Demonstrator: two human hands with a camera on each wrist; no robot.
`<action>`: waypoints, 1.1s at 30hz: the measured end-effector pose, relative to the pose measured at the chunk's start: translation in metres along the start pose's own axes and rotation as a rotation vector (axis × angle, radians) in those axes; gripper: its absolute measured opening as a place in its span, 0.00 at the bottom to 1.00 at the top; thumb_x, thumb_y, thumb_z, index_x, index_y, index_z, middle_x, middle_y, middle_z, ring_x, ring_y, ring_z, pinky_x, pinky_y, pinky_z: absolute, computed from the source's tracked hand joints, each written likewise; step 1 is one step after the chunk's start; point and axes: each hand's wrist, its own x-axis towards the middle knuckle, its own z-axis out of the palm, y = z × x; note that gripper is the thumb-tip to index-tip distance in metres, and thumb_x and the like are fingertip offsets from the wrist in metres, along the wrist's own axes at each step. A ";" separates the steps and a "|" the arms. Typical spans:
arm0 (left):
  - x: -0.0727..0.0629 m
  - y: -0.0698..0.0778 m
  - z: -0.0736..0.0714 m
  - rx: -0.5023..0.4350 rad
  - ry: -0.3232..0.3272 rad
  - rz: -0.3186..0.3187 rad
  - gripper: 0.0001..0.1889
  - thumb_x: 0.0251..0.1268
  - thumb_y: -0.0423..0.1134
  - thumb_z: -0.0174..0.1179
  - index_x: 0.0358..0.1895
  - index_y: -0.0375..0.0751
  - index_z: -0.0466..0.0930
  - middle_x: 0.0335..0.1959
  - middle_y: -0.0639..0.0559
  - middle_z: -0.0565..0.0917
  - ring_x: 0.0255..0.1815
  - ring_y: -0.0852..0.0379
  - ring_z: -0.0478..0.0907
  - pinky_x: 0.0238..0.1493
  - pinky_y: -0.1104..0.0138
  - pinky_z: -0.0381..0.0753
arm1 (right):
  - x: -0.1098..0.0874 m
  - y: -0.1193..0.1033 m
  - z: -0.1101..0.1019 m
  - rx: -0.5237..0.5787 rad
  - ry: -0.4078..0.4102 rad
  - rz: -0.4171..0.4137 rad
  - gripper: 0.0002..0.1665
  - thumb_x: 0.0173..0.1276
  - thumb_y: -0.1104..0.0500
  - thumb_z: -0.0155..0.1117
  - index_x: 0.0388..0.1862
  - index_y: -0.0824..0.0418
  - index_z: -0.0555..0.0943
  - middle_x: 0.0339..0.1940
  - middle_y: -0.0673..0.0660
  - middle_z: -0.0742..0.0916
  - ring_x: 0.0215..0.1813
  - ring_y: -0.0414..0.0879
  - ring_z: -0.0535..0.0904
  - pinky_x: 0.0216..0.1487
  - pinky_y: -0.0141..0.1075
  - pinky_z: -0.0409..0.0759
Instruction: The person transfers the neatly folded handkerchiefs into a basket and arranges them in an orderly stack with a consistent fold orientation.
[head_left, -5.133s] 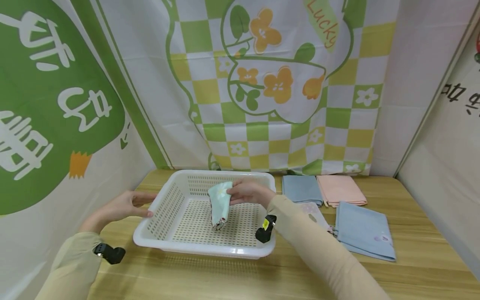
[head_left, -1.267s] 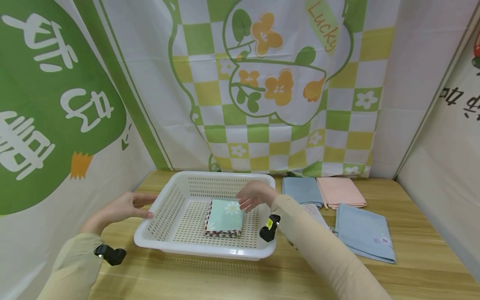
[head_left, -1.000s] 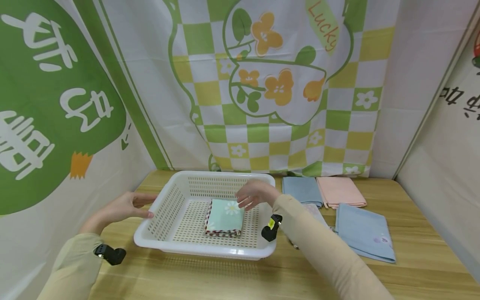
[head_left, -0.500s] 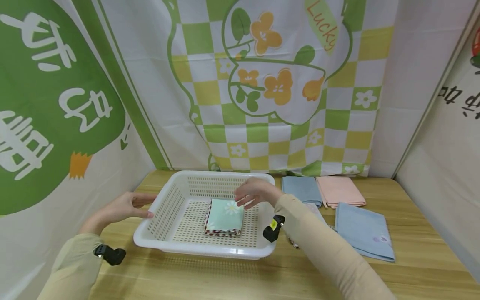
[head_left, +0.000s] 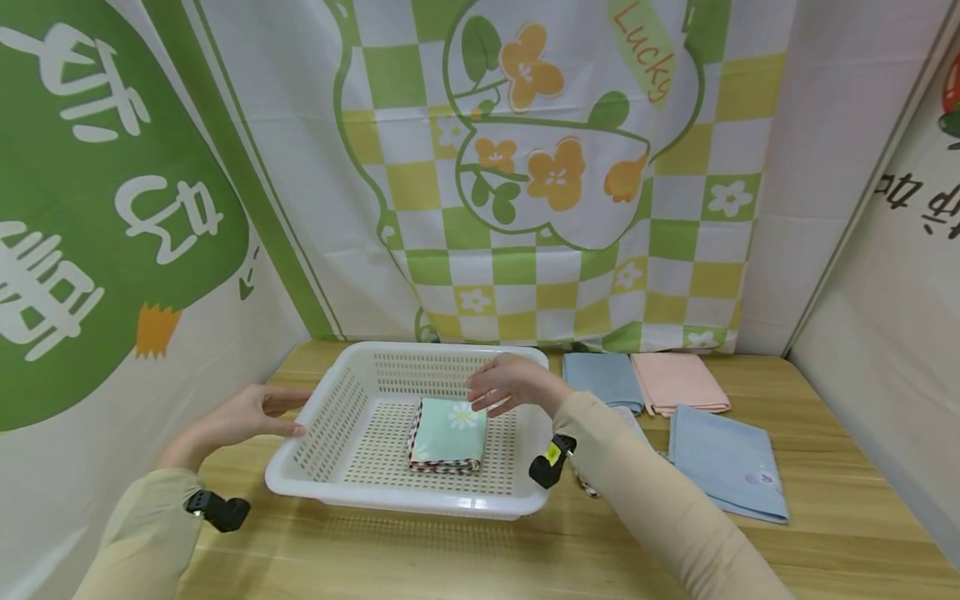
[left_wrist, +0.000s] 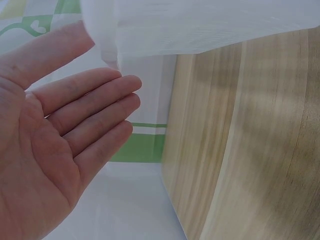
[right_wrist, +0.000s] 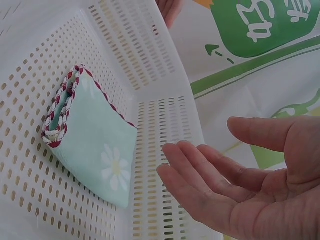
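A folded mint-green towel (head_left: 448, 433) with a white daisy and a dark red-and-white stitched edge lies flat on the floor of a white plastic basket (head_left: 420, 502). My right hand (head_left: 512, 385) hovers over the basket's right part, just behind the towel, fingers relaxed and holding nothing. In the right wrist view its palm faces up, apart from the towel (right_wrist: 97, 135). At the basket's left rim is my left hand (head_left: 236, 417). The left wrist view shows that hand (left_wrist: 65, 120) with fingers straight and thumb right at the basket's rim (left_wrist: 102, 42).
Right of the basket on the wooden table (head_left: 360, 558) lie a folded grey-blue towel (head_left: 602, 382), a pink one (head_left: 678, 383) and a light blue one (head_left: 727, 462). A patterned cloth (head_left: 628, 419) is partly hidden behind my right forearm. Printed curtains (head_left: 555, 283) hang around the table.
Earlier my right hand held the mint-green towel upright over the basket; it has let go, and the towel lies flat inside. In the last second both hands have barely moved.
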 end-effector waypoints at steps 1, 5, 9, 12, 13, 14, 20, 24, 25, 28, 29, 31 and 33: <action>0.000 0.000 0.000 0.003 0.000 -0.001 0.37 0.56 0.45 0.67 0.66 0.29 0.66 0.63 0.33 0.73 0.65 0.32 0.67 0.59 0.43 0.72 | -0.001 0.000 0.000 0.001 0.002 -0.003 0.20 0.71 0.57 0.56 0.57 0.67 0.77 0.52 0.65 0.84 0.51 0.54 0.83 0.52 0.47 0.82; 0.000 0.001 0.000 0.006 0.001 -0.005 0.37 0.56 0.45 0.67 0.66 0.29 0.66 0.63 0.32 0.72 0.65 0.32 0.67 0.59 0.43 0.72 | -0.005 -0.001 0.000 -0.001 0.000 -0.021 0.20 0.71 0.57 0.57 0.57 0.66 0.77 0.51 0.64 0.84 0.52 0.54 0.83 0.51 0.45 0.82; 0.000 0.002 0.000 0.013 0.004 -0.005 0.37 0.56 0.46 0.67 0.66 0.29 0.66 0.63 0.33 0.72 0.65 0.32 0.67 0.58 0.43 0.73 | -0.010 -0.001 -0.001 -0.002 -0.008 -0.049 0.23 0.71 0.56 0.57 0.60 0.67 0.75 0.52 0.64 0.84 0.54 0.55 0.82 0.51 0.45 0.82; 0.000 0.003 0.000 0.020 0.003 -0.004 0.37 0.57 0.46 0.67 0.66 0.30 0.66 0.63 0.33 0.72 0.65 0.32 0.67 0.58 0.44 0.73 | -0.012 0.000 -0.002 0.009 -0.015 -0.062 0.25 0.71 0.56 0.57 0.62 0.68 0.73 0.53 0.65 0.83 0.55 0.56 0.81 0.52 0.45 0.82; 0.000 0.003 0.000 0.022 0.003 -0.005 0.37 0.57 0.46 0.67 0.66 0.30 0.66 0.63 0.33 0.72 0.65 0.32 0.67 0.58 0.43 0.73 | -0.013 0.001 -0.003 0.013 -0.018 -0.063 0.25 0.71 0.56 0.57 0.62 0.68 0.73 0.54 0.66 0.82 0.55 0.56 0.81 0.52 0.45 0.82; 0.000 0.003 0.000 0.024 0.003 -0.007 0.37 0.57 0.46 0.67 0.66 0.30 0.66 0.63 0.33 0.72 0.65 0.32 0.67 0.58 0.43 0.73 | -0.014 0.001 -0.003 0.018 -0.019 -0.065 0.26 0.70 0.56 0.58 0.62 0.69 0.72 0.55 0.66 0.82 0.56 0.56 0.81 0.53 0.45 0.82; 0.000 0.002 0.000 0.034 0.010 -0.016 0.37 0.56 0.46 0.67 0.66 0.30 0.66 0.63 0.32 0.72 0.65 0.32 0.67 0.57 0.43 0.73 | -0.018 0.003 -0.006 0.036 -0.007 -0.077 0.26 0.71 0.55 0.57 0.62 0.67 0.72 0.53 0.65 0.83 0.53 0.53 0.83 0.56 0.47 0.80; 0.000 0.002 0.000 0.040 0.012 -0.017 0.37 0.56 0.46 0.67 0.66 0.30 0.66 0.63 0.32 0.72 0.64 0.32 0.67 0.57 0.43 0.74 | -0.020 0.005 -0.008 0.058 0.012 -0.088 0.24 0.71 0.55 0.58 0.61 0.66 0.73 0.48 0.61 0.86 0.51 0.52 0.84 0.57 0.49 0.78; 0.000 0.002 0.000 0.039 0.011 -0.016 0.37 0.56 0.46 0.67 0.66 0.30 0.66 0.63 0.32 0.72 0.65 0.32 0.67 0.57 0.43 0.74 | -0.021 0.005 -0.008 0.060 0.015 -0.090 0.24 0.71 0.55 0.58 0.60 0.66 0.74 0.47 0.61 0.86 0.51 0.52 0.84 0.57 0.48 0.79; 0.000 0.002 0.000 0.034 0.008 -0.018 0.37 0.56 0.46 0.67 0.66 0.30 0.66 0.63 0.32 0.72 0.65 0.32 0.67 0.57 0.43 0.74 | -0.024 0.007 -0.010 0.068 0.022 -0.097 0.23 0.71 0.55 0.58 0.60 0.66 0.74 0.49 0.62 0.85 0.52 0.53 0.83 0.55 0.47 0.80; 0.000 0.002 0.000 0.033 0.007 -0.018 0.37 0.56 0.46 0.67 0.66 0.30 0.65 0.63 0.32 0.72 0.65 0.31 0.67 0.57 0.43 0.74 | -0.025 0.007 -0.011 0.065 0.025 -0.101 0.24 0.71 0.54 0.57 0.60 0.66 0.73 0.50 0.63 0.85 0.52 0.53 0.83 0.54 0.46 0.81; 0.000 0.002 0.000 0.028 0.004 -0.020 0.38 0.56 0.46 0.67 0.67 0.30 0.65 0.64 0.32 0.71 0.65 0.31 0.66 0.57 0.43 0.74 | -0.027 0.008 -0.012 0.068 0.029 -0.102 0.24 0.71 0.54 0.57 0.61 0.66 0.73 0.52 0.65 0.84 0.52 0.54 0.83 0.54 0.46 0.81; 0.000 0.002 0.000 0.026 0.003 -0.020 0.38 0.57 0.46 0.67 0.67 0.29 0.65 0.64 0.31 0.71 0.65 0.31 0.66 0.57 0.43 0.73 | -0.028 0.009 -0.013 0.075 0.032 -0.104 0.25 0.71 0.54 0.57 0.62 0.66 0.72 0.54 0.65 0.83 0.53 0.54 0.83 0.54 0.45 0.81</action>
